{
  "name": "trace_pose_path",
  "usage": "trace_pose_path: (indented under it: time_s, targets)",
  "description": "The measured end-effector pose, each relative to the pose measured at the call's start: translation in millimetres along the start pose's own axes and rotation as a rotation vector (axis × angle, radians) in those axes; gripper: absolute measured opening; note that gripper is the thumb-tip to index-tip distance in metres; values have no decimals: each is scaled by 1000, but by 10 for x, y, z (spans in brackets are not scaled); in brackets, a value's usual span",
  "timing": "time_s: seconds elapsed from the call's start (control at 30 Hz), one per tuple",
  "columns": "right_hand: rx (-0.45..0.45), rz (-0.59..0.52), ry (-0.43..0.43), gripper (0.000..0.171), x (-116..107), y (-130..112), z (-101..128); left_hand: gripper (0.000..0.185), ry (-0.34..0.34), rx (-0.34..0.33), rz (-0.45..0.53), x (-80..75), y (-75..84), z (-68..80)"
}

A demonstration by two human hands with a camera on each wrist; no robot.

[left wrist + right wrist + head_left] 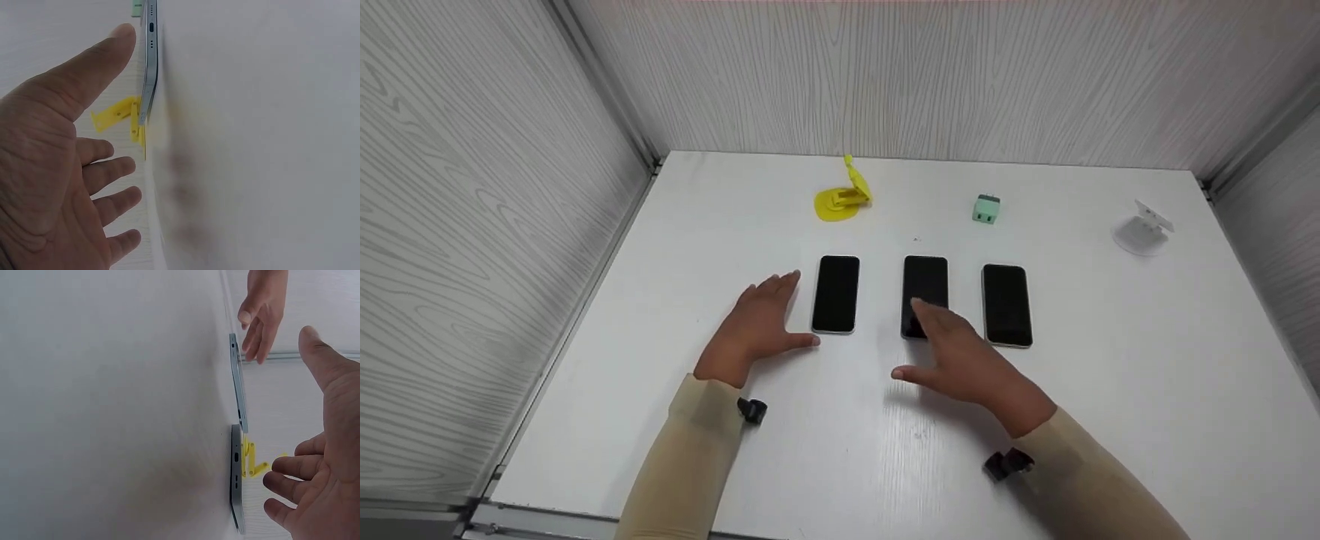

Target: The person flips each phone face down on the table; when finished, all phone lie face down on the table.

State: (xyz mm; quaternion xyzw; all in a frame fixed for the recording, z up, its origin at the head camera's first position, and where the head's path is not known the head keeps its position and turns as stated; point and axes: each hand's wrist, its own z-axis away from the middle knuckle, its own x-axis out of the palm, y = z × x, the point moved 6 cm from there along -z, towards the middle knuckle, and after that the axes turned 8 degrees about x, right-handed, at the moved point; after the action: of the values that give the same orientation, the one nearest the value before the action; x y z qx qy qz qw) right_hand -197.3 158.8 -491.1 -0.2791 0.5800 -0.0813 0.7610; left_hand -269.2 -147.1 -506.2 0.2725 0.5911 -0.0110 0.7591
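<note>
Three black-screened phones lie face up in a row on the white table. Beside the left phone [835, 294] is my left hand [761, 319], its thumb stretched toward the phone's lower corner and its fingers spread. My right hand [964, 356] hovers by the middle phone [925, 285], fingertips overlapping its screen in the head view. Thumb and fingers stand apart, with nothing between them. The right phone [1007, 305] lies just beyond that hand. In the right wrist view, the edge of the middle phone [236, 478] faces my spread fingers.
Behind the phones stand a yellow folding phone stand [844, 199], a mint-green charger plug [986, 209] and a white stand [1144, 229] at the far right. Wood-grain panels [885, 82] wall the table at the back and both sides.
</note>
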Motion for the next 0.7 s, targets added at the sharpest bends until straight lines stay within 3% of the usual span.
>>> trace_pose_path:
  time_s: [0.43, 0.7]
  targets:
    - [-40, 89, -19, 117, 157, -215, -204, 121, -20, -10, 19, 51, 21, -111]
    - [-60, 117, -37, 117, 239, -309, -296, 115, -30, 21, 42, 78, 43, -140]
